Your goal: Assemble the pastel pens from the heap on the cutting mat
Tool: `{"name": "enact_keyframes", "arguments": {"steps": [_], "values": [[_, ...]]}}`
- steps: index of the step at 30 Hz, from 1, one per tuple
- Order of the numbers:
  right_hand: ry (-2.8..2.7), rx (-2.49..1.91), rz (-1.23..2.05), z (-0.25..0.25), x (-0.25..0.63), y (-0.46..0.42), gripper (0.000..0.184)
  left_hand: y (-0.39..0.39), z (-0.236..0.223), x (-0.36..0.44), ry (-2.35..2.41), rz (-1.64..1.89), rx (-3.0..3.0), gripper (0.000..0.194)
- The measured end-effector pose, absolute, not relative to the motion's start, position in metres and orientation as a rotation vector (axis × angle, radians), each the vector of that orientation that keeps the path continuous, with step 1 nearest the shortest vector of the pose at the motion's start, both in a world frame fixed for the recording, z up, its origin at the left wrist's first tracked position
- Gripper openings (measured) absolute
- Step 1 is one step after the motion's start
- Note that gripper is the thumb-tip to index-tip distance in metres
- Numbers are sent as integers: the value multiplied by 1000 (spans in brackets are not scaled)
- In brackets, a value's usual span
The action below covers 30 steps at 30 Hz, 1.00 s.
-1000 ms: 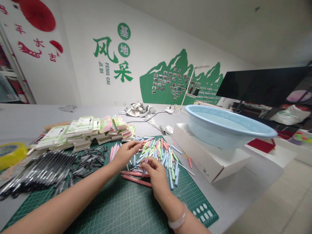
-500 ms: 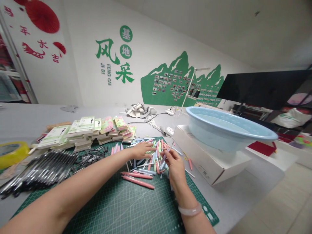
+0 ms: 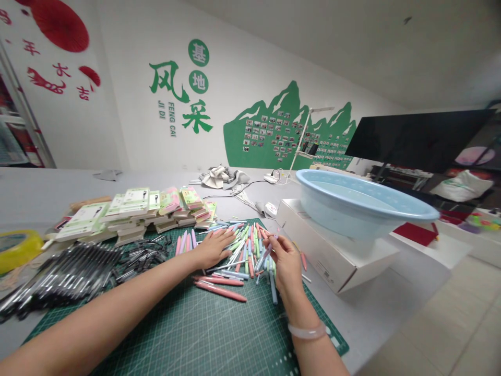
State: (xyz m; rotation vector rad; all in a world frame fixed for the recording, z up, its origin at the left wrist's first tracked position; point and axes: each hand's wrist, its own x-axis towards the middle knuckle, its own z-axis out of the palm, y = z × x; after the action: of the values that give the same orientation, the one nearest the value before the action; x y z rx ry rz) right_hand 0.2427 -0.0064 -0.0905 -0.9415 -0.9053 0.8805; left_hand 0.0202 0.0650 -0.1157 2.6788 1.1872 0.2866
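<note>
My left hand (image 3: 214, 248) lies flat with its fingers apart over the left side of a heap of pastel pen parts (image 3: 250, 250). To its right, my right hand (image 3: 285, 258) pinches a pale purple pen barrel (image 3: 266, 256) between thumb and fingers above the heap's right edge. Two pink pens (image 3: 221, 291) rest side by side on the green cutting mat (image 3: 188, 334), nearer to me than the heap. Behind my left wrist, several pink and purple pens (image 3: 185, 242) lie together.
Black pens (image 3: 66, 271) lie in a row at left, with stacked small boxes (image 3: 133, 206) behind and yellow tape (image 3: 19, 249) beyond. On the right, a blue basin (image 3: 364, 201) sits on a white box (image 3: 332, 256). Grey cloth (image 3: 223, 177) and a cable lie at the back.
My right hand has moved right with the purple barrel. My left hand has reached onto the heap and spread out flat, moving slightly back left since half a second ago.
</note>
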Motion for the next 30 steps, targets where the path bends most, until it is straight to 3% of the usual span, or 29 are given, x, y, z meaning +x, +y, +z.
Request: {"name": "enact_keyframes", "arguments": {"steps": [9,20,30], "values": [[-889,-934,851,-92,246,-4,28,96,-107,9,1211,709,2375,57],[-878,-906,891,-88,245,-7,25,55,-120,33,1312,424,2549,62],[-904,-921,875,-92,245,-5,24,29,-137,83,1413,531,2712,58]]}}
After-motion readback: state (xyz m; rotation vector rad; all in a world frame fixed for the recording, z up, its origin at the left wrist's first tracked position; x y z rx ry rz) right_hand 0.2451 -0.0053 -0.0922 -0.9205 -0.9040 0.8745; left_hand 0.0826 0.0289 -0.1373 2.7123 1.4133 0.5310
